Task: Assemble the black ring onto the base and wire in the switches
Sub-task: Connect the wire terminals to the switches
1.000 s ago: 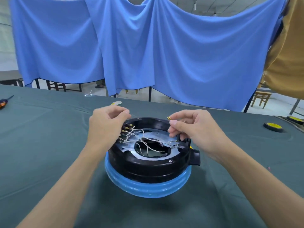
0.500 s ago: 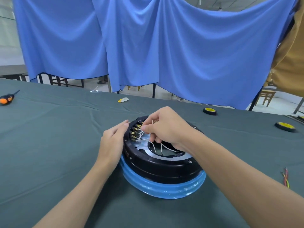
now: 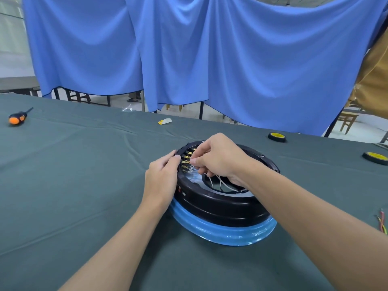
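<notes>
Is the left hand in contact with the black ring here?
Touching. The head view shows the left hand gripping the black ring at its outer rim, beside the brass terminals.

Blue drapes [image 3: 210,59] hang behind the green-clothed table [image 3: 73,185]; wooden chairs [image 3: 348,120] beyond.

Black ring [image 3: 220,203] seated flat on blue base [image 3: 226,232], mid green table [image 3: 84,185], brass-tabbed switches [image 3: 185,159] lining its inner left wall, white wires [image 3: 219,182] looping over central opening.
</notes>
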